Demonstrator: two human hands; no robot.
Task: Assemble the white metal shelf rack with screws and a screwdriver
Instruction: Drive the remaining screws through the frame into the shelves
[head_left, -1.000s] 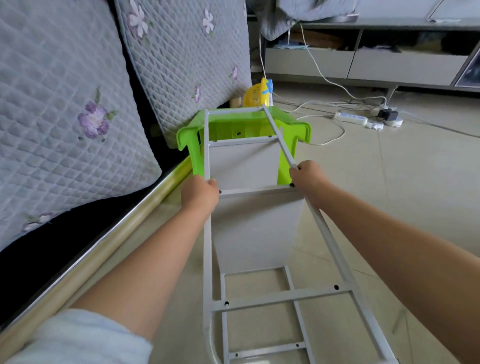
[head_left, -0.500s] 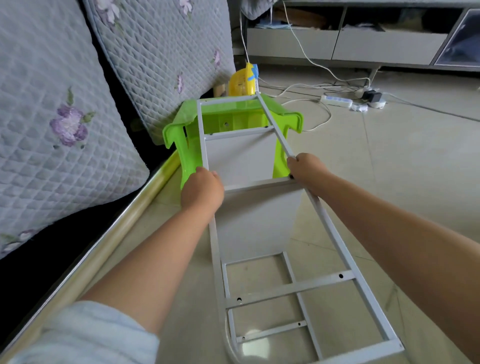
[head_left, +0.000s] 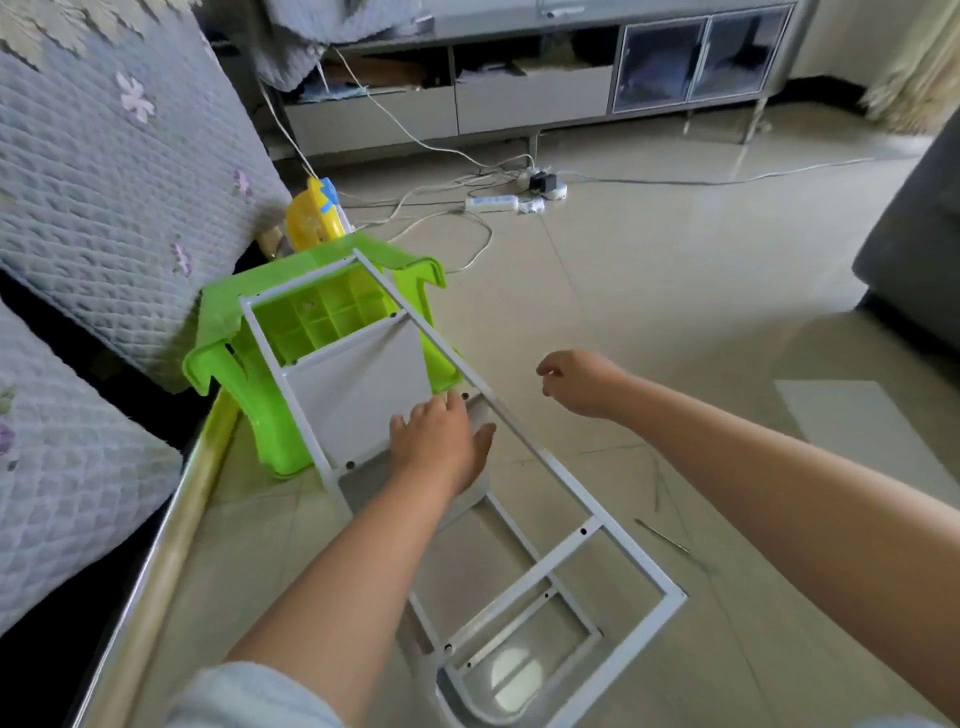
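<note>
Item 1, white metal shelf rack (head_left: 558, 470): we find it lying on its side on the tiled floor (head_left: 675, 291), its far end propped on an overturned green plastic stool (head_left: 244, 384) beside the quilted sofa (head_left: 104, 208). We judge the frame stiff and fairly light, thin painted tube with a slick finish, likely to pivot or slide off the stool if pushed sideways. We would take hold on the long side rails, near a cross-bar, where the tube gives a firm wrap and the frame twists least.

Item 2, white shelf panel (head_left: 363, 384): it sits between the two rails at the stool end. We judge it to be thin sheet that may flex and have sharp edges; best steadied flat with the palm, not pinched at a corner.

Item 3, left hand (head_left: 441, 441): its fingers are straight and spread, and it lies flat at the panel's near edge, gripping nothing.

Item 4, right hand (head_left: 582, 382): it hovers just beyond the right rail, clear of it, fingers loosely bent and holding nothing.

Item 5, screw holes (head_left: 583, 531): dark dots show along the cross-bars. We see no screws, and no screwdriver we can identify; a thin dark streak lies on the floor right of the frame, too blurred to name.
</note>
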